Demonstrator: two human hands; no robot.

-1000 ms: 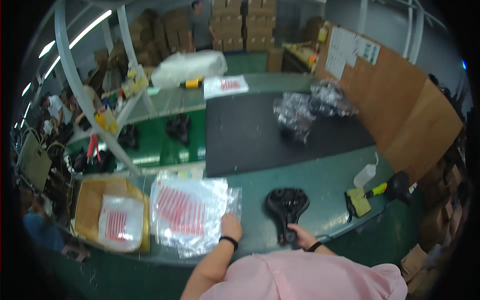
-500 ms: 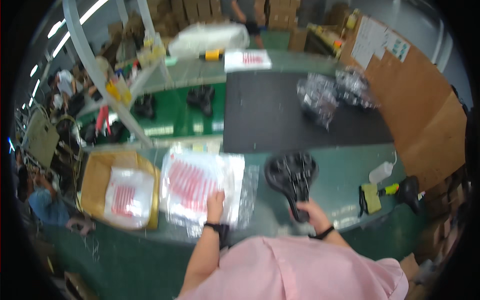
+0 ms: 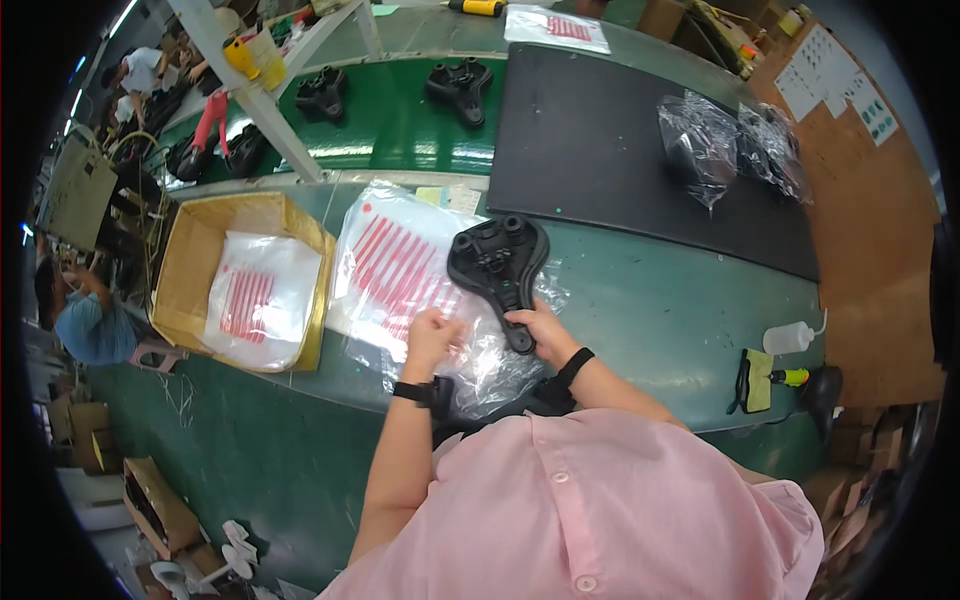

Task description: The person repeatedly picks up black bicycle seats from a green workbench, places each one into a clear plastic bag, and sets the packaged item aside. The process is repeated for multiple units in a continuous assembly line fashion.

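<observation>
On near green bench: black plastic bike saddle [image 3: 497, 262] flipped underside-up.
Right hand [image 3: 541, 333] clamped on its nose, left hand [image 3: 432, 336] flat, pinning clear red-striped plastic bag [image 3: 400, 272].

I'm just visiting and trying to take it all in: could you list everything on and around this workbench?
Bicycle saddle: one, black, underside up, over the bags, held at its narrow end.
Clear plastic bags: a stack, red print, on the green bench in front of the person.
Cardboard box: one, tan, left of the stack, more printed bags inside.
Bagged saddles: at least two, black in clear wrap, on the black mat.
Bare saddles: at least two, black, on the green belt behind.
Squeeze bottle: one, white, bench right.
Sponge: one, yellow-green, below the bottle.
Left hand: on the bags.
Right hand: gripping the saddle's narrow end.
</observation>
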